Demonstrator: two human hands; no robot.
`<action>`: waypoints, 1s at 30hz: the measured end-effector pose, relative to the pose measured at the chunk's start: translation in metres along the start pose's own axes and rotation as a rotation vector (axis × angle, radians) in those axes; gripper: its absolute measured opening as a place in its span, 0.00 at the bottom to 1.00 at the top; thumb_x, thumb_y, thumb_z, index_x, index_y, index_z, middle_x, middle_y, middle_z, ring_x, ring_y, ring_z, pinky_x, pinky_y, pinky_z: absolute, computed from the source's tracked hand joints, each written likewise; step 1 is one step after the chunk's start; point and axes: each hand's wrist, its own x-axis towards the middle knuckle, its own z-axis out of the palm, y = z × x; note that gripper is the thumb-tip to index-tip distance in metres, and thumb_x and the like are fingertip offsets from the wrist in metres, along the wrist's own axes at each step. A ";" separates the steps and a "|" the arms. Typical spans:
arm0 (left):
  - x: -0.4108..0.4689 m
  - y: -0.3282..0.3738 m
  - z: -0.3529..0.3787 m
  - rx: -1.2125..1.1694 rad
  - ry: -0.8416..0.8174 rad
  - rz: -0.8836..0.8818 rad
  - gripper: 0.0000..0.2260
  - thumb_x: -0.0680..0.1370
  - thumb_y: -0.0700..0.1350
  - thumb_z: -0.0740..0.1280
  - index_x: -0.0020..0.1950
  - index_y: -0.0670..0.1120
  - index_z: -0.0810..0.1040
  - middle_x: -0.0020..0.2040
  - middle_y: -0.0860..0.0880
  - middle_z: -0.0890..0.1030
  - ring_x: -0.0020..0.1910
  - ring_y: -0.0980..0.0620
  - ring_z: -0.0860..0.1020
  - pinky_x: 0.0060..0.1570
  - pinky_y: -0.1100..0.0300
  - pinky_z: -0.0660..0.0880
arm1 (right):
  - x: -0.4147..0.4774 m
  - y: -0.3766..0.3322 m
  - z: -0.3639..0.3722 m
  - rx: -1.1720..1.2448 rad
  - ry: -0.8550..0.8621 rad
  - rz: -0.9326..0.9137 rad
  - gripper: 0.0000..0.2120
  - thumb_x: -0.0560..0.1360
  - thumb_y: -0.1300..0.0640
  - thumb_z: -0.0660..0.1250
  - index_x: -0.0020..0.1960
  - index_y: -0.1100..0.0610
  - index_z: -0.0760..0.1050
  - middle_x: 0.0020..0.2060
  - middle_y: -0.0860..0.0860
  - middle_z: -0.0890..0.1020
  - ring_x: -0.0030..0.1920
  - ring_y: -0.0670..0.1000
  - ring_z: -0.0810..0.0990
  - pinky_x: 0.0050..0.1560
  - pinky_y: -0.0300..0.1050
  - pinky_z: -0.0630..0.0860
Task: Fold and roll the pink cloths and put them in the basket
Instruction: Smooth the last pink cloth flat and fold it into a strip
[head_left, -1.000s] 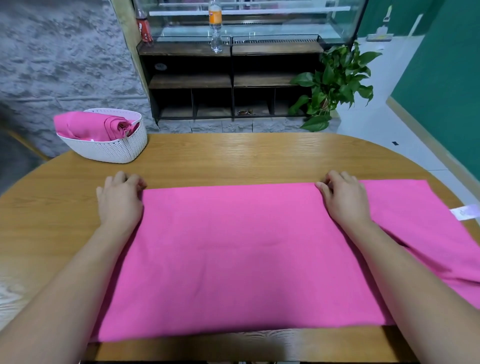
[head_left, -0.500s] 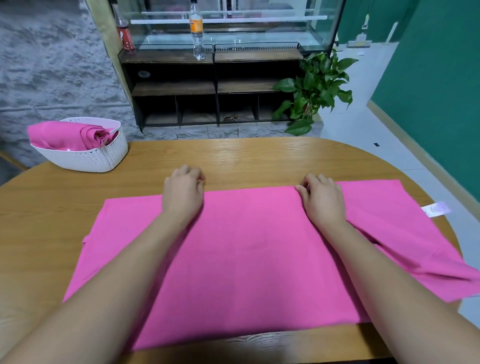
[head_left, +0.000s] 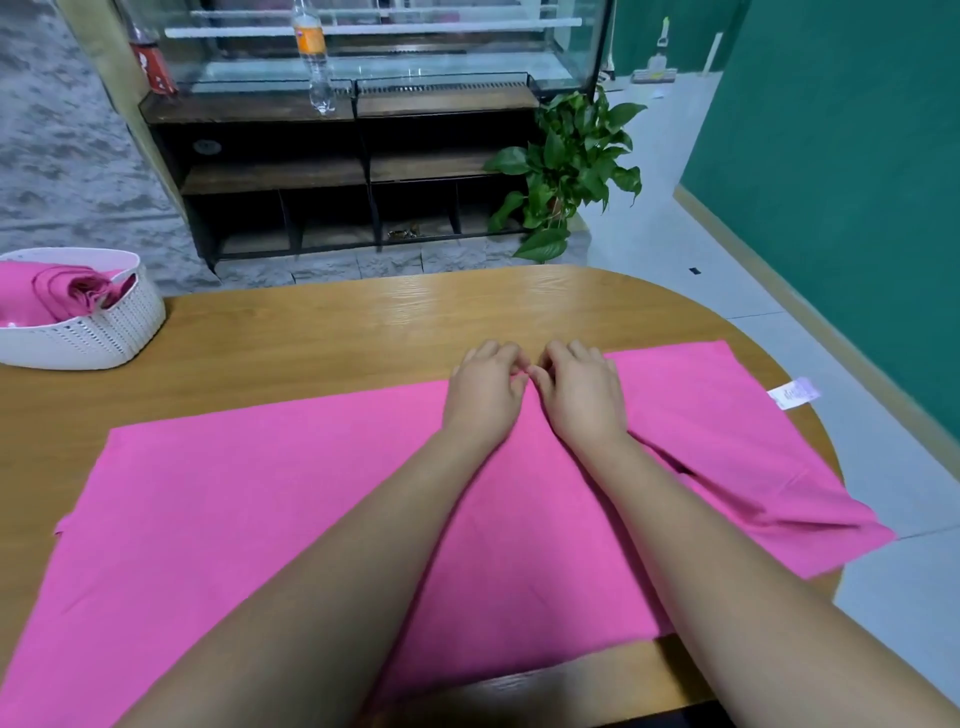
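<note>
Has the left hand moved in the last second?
Yes. The left hand slid rightward along the pink cloth's far edge, away from the basket, to beside the right hand.

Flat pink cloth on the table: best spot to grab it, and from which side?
Take the pink cloth by its right short end, coming from the right side of the table. It lies flat on the wood, so most edges give fingers no gap, but that end overhangs the rounded rim and could likely be pinched top and bottom.
</note>
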 end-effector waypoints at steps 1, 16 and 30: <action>-0.001 -0.002 0.004 -0.003 0.011 -0.004 0.04 0.78 0.46 0.71 0.53 0.51 0.81 0.51 0.50 0.79 0.54 0.44 0.77 0.57 0.45 0.76 | 0.000 0.000 -0.001 0.003 -0.002 0.006 0.10 0.81 0.45 0.67 0.49 0.52 0.75 0.46 0.53 0.80 0.49 0.59 0.76 0.51 0.56 0.72; 0.001 -0.010 0.012 0.031 0.035 0.019 0.03 0.79 0.47 0.71 0.51 0.52 0.81 0.49 0.53 0.78 0.53 0.47 0.76 0.55 0.49 0.74 | -0.016 0.123 -0.097 -0.355 -0.240 0.146 0.04 0.76 0.61 0.63 0.43 0.54 0.73 0.44 0.56 0.81 0.46 0.62 0.82 0.37 0.48 0.68; 0.001 -0.010 0.014 0.050 0.034 0.012 0.04 0.79 0.47 0.71 0.52 0.54 0.81 0.48 0.54 0.76 0.52 0.47 0.76 0.55 0.48 0.75 | 0.006 0.196 -0.126 0.421 -0.024 0.452 0.16 0.81 0.53 0.70 0.36 0.54 0.75 0.30 0.51 0.77 0.33 0.51 0.73 0.36 0.49 0.68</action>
